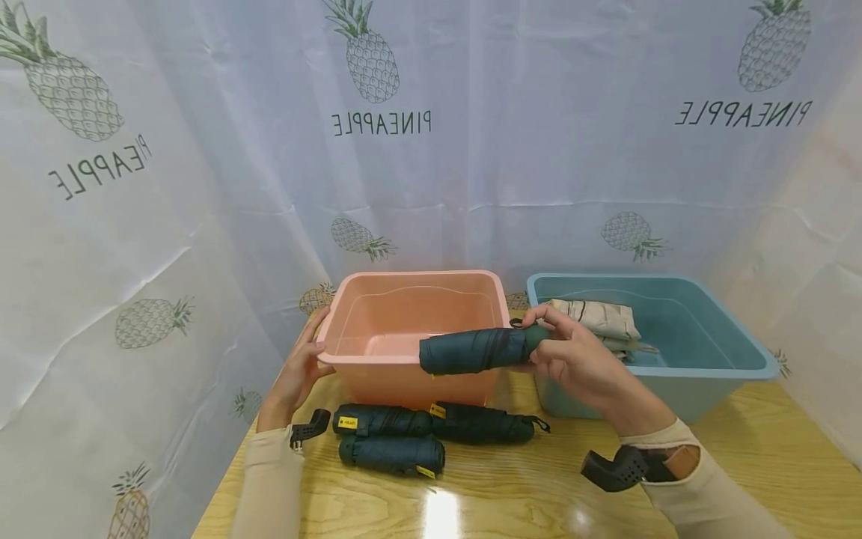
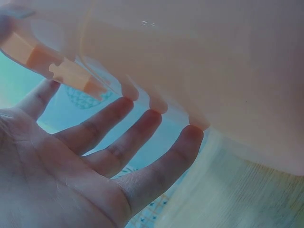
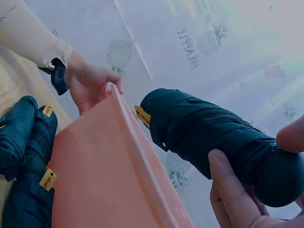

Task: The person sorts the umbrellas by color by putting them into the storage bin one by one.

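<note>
My right hand grips a dark green folded umbrella by its rounded handle end, thumb and fingers around it. The umbrella lies nearly level and overlaps the front rim of the pink bin in the head view. A yellow tag hangs at its far end. My left hand holds the bin's left rim, its fingertips against the outer wall below. Two more folded umbrellas lie end to end in front of the bin. A third umbrella lies nearer to me.
To the right stands a blue bin, with beige packets at its left side. Both bins are on a wooden table. A white curtain with pineapple prints hangs behind and along the sides.
</note>
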A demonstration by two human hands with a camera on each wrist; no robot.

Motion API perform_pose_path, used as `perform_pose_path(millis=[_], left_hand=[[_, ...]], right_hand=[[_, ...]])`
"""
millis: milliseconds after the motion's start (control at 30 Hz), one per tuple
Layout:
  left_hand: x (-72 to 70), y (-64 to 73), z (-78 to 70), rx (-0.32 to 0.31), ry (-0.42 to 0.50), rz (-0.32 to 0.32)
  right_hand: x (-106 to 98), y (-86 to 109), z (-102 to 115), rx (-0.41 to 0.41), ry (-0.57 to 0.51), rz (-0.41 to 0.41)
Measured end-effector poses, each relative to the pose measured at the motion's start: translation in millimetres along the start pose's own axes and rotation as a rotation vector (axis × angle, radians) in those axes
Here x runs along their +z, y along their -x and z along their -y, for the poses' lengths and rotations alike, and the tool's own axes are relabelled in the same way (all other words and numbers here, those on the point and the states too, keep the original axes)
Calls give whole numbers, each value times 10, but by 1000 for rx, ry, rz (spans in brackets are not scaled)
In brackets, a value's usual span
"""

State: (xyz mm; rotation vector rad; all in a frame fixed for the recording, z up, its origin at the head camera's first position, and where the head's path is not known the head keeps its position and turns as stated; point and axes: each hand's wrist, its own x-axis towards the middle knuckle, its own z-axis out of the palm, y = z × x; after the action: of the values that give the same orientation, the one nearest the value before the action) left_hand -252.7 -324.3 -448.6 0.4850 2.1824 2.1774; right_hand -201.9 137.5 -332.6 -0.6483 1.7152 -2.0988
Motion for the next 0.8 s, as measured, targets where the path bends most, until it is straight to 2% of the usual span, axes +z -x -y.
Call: perform_pose_path(millis=[200, 433, 633, 800], left_hand=[[11, 13, -5, 4, 2, -5], [16, 17, 22, 1, 14, -3], [20, 11, 35, -1, 3, -2], [2, 15, 22, 4, -6, -23]], right_hand=[[1, -217, 118, 28, 13, -25], [43, -511, 253, 74, 114, -68], [106, -812, 274, 144, 156, -109], [144, -1095, 257, 188, 189, -112]])
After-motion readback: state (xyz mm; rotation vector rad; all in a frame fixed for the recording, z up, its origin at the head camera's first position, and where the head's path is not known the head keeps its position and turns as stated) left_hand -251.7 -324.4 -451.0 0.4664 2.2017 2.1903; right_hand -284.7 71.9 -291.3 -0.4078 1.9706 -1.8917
